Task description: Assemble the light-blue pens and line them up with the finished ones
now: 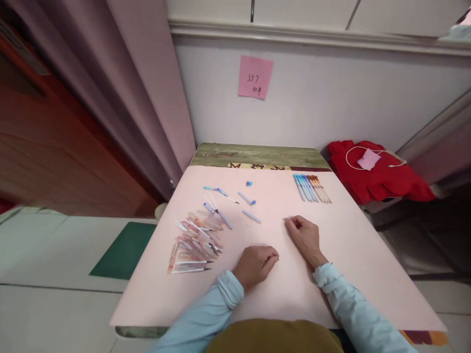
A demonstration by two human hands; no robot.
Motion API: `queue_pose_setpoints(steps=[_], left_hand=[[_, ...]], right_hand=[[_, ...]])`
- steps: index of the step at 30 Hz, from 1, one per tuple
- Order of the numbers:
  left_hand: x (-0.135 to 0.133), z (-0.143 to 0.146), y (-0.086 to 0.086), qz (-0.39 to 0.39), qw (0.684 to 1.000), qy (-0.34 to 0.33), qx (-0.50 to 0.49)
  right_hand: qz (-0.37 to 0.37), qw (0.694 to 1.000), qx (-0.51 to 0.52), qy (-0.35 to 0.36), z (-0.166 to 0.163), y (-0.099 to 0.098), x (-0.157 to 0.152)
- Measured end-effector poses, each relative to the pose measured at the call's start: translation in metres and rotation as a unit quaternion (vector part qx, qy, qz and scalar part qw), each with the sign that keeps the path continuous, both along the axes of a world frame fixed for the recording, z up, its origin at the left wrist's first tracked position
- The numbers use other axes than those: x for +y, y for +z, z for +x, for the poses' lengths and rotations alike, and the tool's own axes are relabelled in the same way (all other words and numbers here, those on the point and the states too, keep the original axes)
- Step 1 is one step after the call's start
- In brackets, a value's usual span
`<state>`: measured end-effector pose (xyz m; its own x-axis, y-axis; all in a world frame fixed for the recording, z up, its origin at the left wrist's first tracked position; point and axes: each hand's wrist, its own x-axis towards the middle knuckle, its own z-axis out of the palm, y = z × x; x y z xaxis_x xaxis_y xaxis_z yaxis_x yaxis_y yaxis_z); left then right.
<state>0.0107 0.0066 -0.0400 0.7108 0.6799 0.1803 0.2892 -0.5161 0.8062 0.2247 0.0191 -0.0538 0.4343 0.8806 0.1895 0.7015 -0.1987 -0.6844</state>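
Note:
My left hand (254, 267) rests near the middle of the pink sheet (349, 245) with its fingers curled closed; whatever they hold, if anything, is hidden. Farther right, my right hand (304, 236) pinches a tiny pale thing at its fingertips, too small to name. Beyond the hands lie a lavender pen barrel (251, 216), another barrel with a blue end (246, 198) and small blue pieces (249, 184). To the left is a pile of clear-pink packets (195, 240) with white pen refills (192, 270) on it. Several blue pens (305, 188) and brown-topped pens (319, 189) stand in a row, lying flat, at the back right.
Light blue pen parts (216, 190) and a loose refill (228, 198) lie at the back left. A red cloth (379, 171) with a white cord sits beyond the table's right edge. A pink note (255, 77) sticks to the wall behind. A curtain (147, 73) hangs at left.

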Motion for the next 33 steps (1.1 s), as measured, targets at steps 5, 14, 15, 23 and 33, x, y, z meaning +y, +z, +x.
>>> queue_pose_setpoints(steps=[5, 14, 15, 23, 33], left_hand=[[-0.0007, -0.0002, -0.001, 0.003, 1.0, 0.0, 0.009], [-0.0021, -0.0008, -0.0034, 0.004, 1.0, 0.002, 0.013], [-0.0022, -0.0009, -0.0035, 0.004, 1.0, 0.002, 0.015], [-0.0023, -0.0013, -0.005, 0.009, 1.0, 0.0, 0.004], [-0.0013, -0.0013, -0.0083, 0.004, 1.0, 0.021, 0.003]], right_hand=[[-0.002, 1.0, 0.002, -0.01, -0.0009, 0.0002, -0.0014], [0.013, 0.999, 0.027, -0.022, -0.0003, -0.0009, -0.0018], [0.013, 0.999, 0.028, -0.021, -0.0002, -0.0011, -0.0017], [0.021, 0.999, 0.03, -0.017, -0.0009, -0.0011, -0.0026], [0.029, 0.999, 0.031, -0.014, -0.0008, -0.0016, -0.0034]])
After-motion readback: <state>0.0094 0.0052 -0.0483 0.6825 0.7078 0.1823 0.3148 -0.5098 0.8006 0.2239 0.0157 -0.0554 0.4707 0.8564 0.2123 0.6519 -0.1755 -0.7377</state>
